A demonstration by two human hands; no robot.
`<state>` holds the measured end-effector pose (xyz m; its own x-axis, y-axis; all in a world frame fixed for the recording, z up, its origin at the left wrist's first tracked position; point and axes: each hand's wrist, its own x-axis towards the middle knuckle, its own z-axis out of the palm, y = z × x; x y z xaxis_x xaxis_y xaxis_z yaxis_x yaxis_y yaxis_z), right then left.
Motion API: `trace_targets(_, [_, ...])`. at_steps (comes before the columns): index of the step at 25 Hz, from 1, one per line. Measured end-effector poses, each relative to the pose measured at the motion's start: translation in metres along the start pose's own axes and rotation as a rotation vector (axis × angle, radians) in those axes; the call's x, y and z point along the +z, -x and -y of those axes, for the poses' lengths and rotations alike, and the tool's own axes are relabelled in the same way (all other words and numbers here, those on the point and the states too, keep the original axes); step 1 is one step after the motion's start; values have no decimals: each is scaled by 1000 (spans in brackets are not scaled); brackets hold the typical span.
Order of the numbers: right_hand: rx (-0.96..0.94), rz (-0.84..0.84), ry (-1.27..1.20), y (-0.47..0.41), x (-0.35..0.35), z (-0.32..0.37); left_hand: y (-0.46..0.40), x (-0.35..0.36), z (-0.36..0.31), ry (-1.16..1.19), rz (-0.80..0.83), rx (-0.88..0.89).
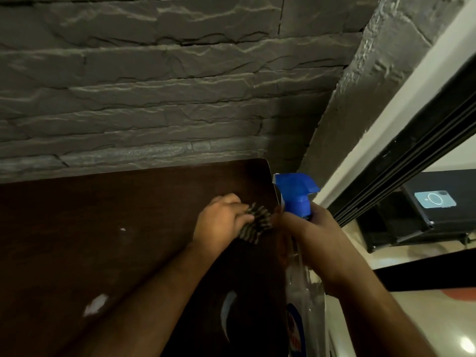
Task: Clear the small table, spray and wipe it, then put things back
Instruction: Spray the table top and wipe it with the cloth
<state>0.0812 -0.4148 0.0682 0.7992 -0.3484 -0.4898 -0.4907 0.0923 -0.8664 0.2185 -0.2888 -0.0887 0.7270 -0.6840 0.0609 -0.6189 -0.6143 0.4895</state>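
Cloth on the bench's far right corner

Left hand (220, 222) presses a striped cloth (256, 225) onto the dark bench (103, 215); right hand (315, 238) grips a blue-topped spray bottle (296, 194) just beside the edge.

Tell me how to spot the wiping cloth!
Find the dark brown table against the grey stone wall. Near its far right corner, the left hand presses down a bunched cloth. It is striped, unlike the clear, blue-topped spray bottle beside it.

Dark glossy wood-grain table (103, 215), ribbed striped cloth (256, 225), clear plastic spray bottle (304, 292), rough matt stone wall (154, 86)
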Motion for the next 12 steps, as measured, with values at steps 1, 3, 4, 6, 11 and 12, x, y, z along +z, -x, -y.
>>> trace_targets(1, [0,13,1,-1,4,-1,-6,-11,23,-22,-51,-79])
trace_targets(3, [-9,19,2,-6,9,-1,-38,-38,65,-130,-157,-336])
trace_targets(4, [-8,22,-5,-8,10,-2,-48,-43,75,-138,-171,-390])
trace_targets(6, [9,62,-25,-10,18,-1,-30,-40,73,-114,-127,-278])
trace_targets(11, [-24,118,-24,-13,45,2,26,-64,114,-129,-163,-241])
trace_targets(12, [-39,111,-10,-17,49,4,12,-76,129,-179,-209,-372])
